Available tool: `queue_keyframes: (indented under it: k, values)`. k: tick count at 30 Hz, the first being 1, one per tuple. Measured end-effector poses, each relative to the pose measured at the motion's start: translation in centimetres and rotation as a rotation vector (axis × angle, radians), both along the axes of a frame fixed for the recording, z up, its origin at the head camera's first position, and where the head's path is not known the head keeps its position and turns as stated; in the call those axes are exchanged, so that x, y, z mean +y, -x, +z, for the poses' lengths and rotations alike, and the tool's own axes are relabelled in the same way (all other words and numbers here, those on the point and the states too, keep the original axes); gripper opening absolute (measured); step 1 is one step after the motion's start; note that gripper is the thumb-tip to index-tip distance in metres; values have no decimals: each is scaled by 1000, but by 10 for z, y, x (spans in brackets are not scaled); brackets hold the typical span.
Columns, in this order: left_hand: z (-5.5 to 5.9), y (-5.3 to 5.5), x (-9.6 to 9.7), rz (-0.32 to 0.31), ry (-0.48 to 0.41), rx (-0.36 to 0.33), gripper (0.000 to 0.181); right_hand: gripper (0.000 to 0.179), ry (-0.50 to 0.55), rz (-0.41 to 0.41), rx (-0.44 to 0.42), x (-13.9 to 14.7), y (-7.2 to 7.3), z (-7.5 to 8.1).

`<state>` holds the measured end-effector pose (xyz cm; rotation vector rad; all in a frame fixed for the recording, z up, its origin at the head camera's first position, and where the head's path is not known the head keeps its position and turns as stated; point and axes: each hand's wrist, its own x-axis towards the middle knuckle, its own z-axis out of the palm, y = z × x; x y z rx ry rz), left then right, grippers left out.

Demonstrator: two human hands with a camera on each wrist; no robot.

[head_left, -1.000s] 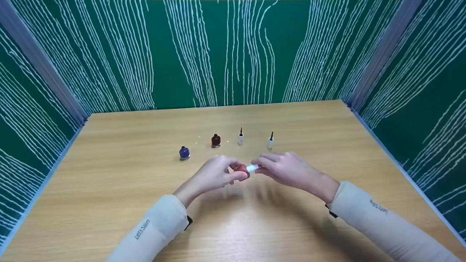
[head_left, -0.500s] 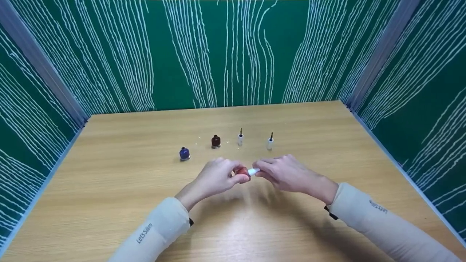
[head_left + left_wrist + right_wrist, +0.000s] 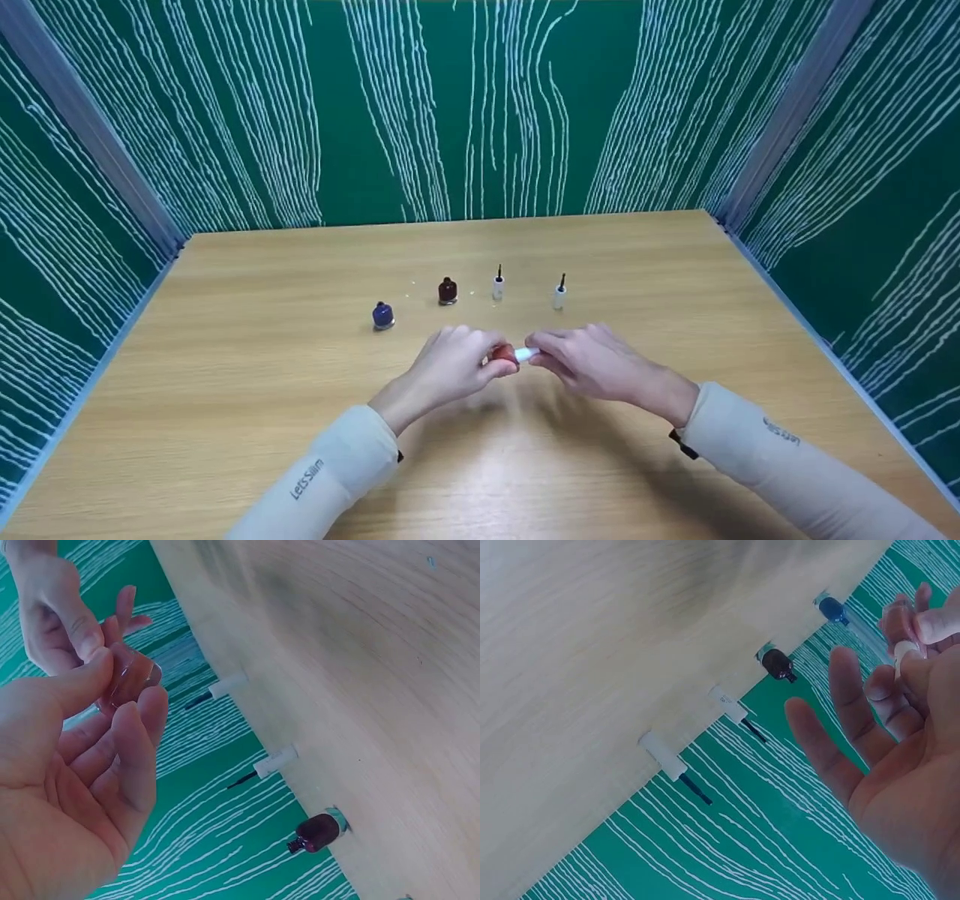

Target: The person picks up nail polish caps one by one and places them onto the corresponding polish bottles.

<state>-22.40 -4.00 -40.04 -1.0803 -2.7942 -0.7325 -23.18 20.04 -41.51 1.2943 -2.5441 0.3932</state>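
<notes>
Red bottle [image 3: 505, 355] pinched in left hand [image 3: 454, 364], white cap [image 3: 526, 354] touching its neck, pinched by right hand [image 3: 592, 364]

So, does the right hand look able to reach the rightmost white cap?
Probably yes: nothing stands between the right hand and the rightmost cap, but it should first release the held cap at the red bottle.

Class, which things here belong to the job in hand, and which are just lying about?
Job:
red bottle, gripped by left hand
white cap, pinched by right hand

Standing untouched, possibly related:
blue bottle
maroon bottle
two white brush caps
</notes>
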Motion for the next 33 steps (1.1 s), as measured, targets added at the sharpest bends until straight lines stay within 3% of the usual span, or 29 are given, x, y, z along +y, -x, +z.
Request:
queue_keyframes:
  k: [11, 19, 27, 33]
  values:
    - [-7, -2, -1, 9, 93, -13, 17, 14, -49, -46, -15, -6, -7, -8]
    - [-12, -2, -4, 17, 40, -19, 22, 15, -40, -65, -67, -8, -7, -4]
    - [-23, -2, -7, -8, 31, -49, 20, 16, -41, -34, -50, -9, -9, -10]
    - [-22, -1, -10, -3, 24, -75, 17, 16, -25, -34, -60, -13, -8, -9]
